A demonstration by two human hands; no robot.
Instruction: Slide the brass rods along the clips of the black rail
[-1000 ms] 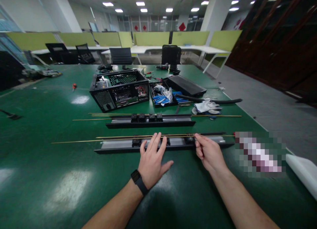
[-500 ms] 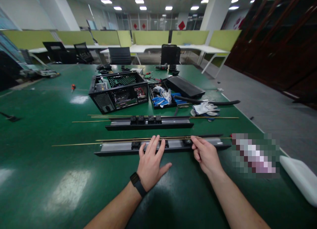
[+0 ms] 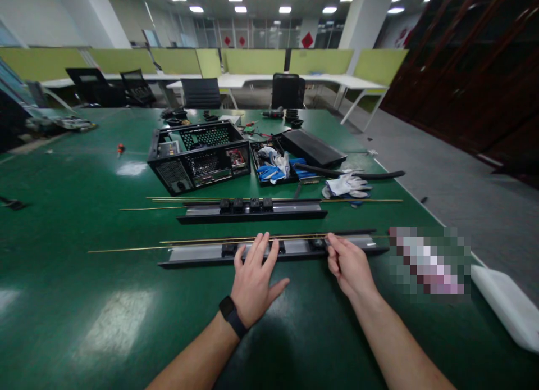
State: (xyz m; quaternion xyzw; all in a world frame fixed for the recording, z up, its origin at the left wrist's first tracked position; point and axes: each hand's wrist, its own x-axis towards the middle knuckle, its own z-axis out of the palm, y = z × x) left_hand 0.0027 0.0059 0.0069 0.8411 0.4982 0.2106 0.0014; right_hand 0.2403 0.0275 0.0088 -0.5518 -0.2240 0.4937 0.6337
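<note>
A long black-edged channel with a pale grey inside (image 3: 189,256) lies across the near part of the green table, with black blocks (image 3: 229,248) set in it. Thin brass rods (image 3: 126,249) run lengthwise over it, and one sticks out well past its left end. My left hand (image 3: 255,275), wearing a black watch, rests with fingers spread over the rods and the channel's middle. To its right, my right hand (image 3: 351,266) is closed in a pinch on a brass rod, beside another black block (image 3: 317,243). The pinching fingertips partly hide the rod.
Behind lies a second channel (image 3: 290,215) with several black blocks and more brass rods (image 3: 366,200). Farther back are an open black computer case (image 3: 177,168), a tray of gloves (image 3: 273,168) and a white glove (image 3: 347,185). A white object (image 3: 503,300) sits at the right edge, near a blurred patch.
The view has shifted slightly. Both hands keep nearly the same pose, the left spread and the right pinching the rod.
</note>
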